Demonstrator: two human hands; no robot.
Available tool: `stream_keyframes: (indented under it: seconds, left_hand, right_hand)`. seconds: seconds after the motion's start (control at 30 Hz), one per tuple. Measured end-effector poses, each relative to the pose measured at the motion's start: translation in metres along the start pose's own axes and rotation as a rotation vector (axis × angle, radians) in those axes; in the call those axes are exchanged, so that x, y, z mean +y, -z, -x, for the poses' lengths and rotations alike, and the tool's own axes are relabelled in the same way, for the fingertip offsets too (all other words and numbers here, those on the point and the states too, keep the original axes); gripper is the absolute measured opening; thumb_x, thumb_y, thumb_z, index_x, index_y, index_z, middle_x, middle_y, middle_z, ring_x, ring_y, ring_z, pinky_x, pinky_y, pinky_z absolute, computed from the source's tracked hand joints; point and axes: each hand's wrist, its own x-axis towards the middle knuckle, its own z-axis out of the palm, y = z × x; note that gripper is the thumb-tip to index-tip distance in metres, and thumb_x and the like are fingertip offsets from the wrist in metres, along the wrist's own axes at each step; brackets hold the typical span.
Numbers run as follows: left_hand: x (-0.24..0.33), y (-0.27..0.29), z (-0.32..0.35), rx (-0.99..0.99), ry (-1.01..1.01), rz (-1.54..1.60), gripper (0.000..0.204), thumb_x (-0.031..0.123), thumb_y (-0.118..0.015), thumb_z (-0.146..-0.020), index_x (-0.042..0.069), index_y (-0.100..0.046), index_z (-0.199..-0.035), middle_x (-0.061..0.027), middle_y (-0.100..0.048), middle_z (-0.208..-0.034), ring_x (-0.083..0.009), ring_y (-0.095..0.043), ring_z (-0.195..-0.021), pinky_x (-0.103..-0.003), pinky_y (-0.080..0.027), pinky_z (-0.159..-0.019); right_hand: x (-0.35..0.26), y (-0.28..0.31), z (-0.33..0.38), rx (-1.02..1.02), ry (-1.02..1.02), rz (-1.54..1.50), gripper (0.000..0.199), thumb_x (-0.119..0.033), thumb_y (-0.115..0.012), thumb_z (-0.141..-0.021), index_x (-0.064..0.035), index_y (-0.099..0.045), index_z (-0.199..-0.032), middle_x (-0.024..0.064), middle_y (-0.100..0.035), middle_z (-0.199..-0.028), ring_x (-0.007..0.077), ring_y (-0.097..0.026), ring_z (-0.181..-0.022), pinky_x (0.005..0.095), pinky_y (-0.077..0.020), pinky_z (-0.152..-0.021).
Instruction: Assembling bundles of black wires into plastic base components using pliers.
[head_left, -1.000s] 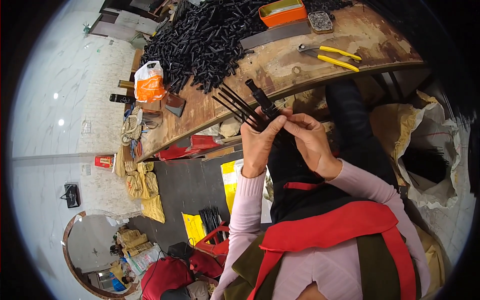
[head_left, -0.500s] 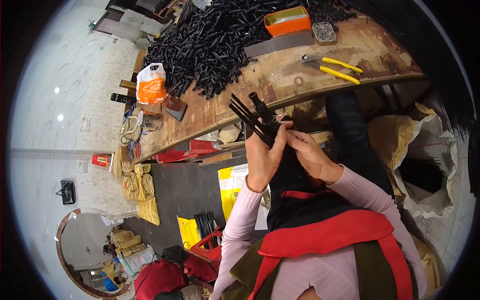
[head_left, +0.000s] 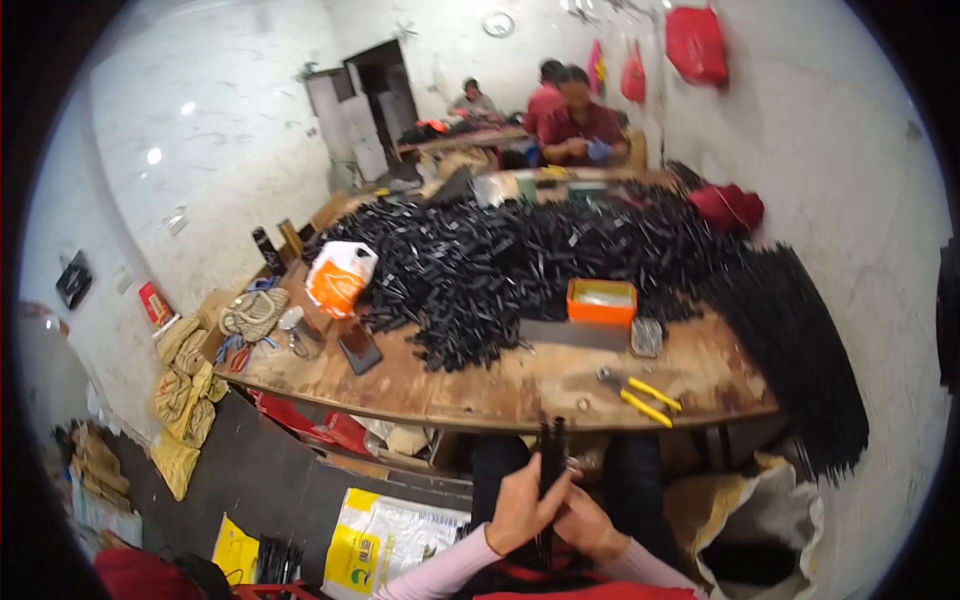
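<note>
Head view: left hand [head_left: 518, 510] closed round upright black tubes [head_left: 553, 445], thumb and fingers wrapped on them; right hand [head_left: 588, 520] curled against their lower right side, fingertips hidden, so can't tell what, if anything, it pinches. Tubes sit between the hands, above the lap, tops near the near edge of the wooden workbench [head_left: 500, 395]. Upright hold probably leaves the top ends free and gives the right hand access from the side. Yellow-handled pliers [head_left: 655, 394] lie near that edge, handles angled to the near right, presumably for an easy right-hand grab. Grey flat strip [head_left: 575, 335] lies between the open bench and the heap of short black tubes [head_left: 480, 260], maybe as a stop. Containers: orange box [head_left: 602, 317] at the strip's far side, something pale inside, too blurred to identify. Small clear dish [head_left: 647, 354] just right of the strip, full of fine greyish bits. Open pale sack [head_left: 720, 495] on the floor at near right, dark contents, no detail visible. White-and-orange plastic bag [head_left: 340, 280] at left of the heap, contents hidden.
</note>
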Motion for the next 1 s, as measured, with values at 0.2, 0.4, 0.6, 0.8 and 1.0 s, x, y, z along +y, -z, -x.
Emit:
stream_keyframes:
  seconds: [0.2, 0.4, 0.6, 0.8, 1.0]
  left_hand:
    - [-0.023, 0.020, -0.018, -0.285, 0.052, 0.233, 0.022, 0.013, -0.054, -0.098, -0.002, -0.067, -0.108, -0.0105, -0.073, -0.097, -0.0170, -0.068, -0.093, -0.031, -0.052, -0.083]
    - [-0.034, 0.020, -0.018, -0.337, 0.104, 0.613, 0.019, 0.016, -0.052, -0.101, 0.000, -0.061, -0.100, -0.0043, -0.063, -0.086, -0.0120, -0.059, -0.081, -0.027, -0.048, -0.076]
    - [-0.030, 0.001, 0.009, -0.362, 0.231, 1.034, 0.023, 0.019, -0.056, -0.099, 0.003, -0.053, -0.115, 0.0029, -0.042, -0.073, -0.0071, -0.040, -0.065, -0.023, -0.035, -0.059]
    - [-0.020, 0.009, 0.008, -0.307, 0.283, 1.033, 0.031, 0.017, -0.060, -0.097, 0.002, -0.052, -0.124, 0.0046, -0.042, -0.073, -0.0057, -0.040, -0.065, -0.021, -0.034, -0.060]
    - [-0.014, 0.005, 0.005, -0.277, 0.376, 0.911, 0.025, 0.014, -0.062, -0.096, 0.001, -0.059, -0.117, 0.0067, -0.043, -0.073, -0.0035, -0.039, -0.064, -0.020, -0.033, -0.058]
  right_hand:
    - [-0.015, 0.017, 0.006, 0.135, -0.241, 0.132, 0.029, -0.024, -0.051, -0.101, -0.0037, -0.059, -0.120, 0.0041, -0.062, -0.115, 0.0138, -0.058, -0.108, 0.0280, -0.0458, -0.092]
    - [-0.090, 0.040, 0.007, 0.311, 0.165, 1.008, 0.013, -0.009, -0.061, -0.092, 0.0014, -0.068, -0.097, 0.0074, -0.068, -0.101, 0.0184, -0.062, -0.101, 0.0290, -0.0453, -0.091]
    - [-0.140, 0.092, -0.033, 0.473, 0.541, 1.840, 0.034, -0.015, -0.062, -0.089, 0.0010, -0.059, -0.119, 0.0198, -0.054, -0.129, 0.0374, -0.045, -0.124, 0.0444, -0.0353, -0.106]
    - [-0.159, 0.103, -0.041, 0.370, 0.489, 2.090, 0.042, -0.025, -0.064, -0.089, 0.0044, -0.053, -0.117, 0.0213, -0.052, -0.118, 0.0394, -0.045, -0.113, 0.0494, -0.0350, -0.098]
    - [-0.172, 0.112, -0.067, 0.307, 0.316, 1.972, 0.043, -0.034, -0.068, -0.086, 0.0030, -0.055, -0.103, 0.0193, -0.050, -0.102, 0.0370, -0.046, -0.101, 0.0450, -0.0393, -0.088]
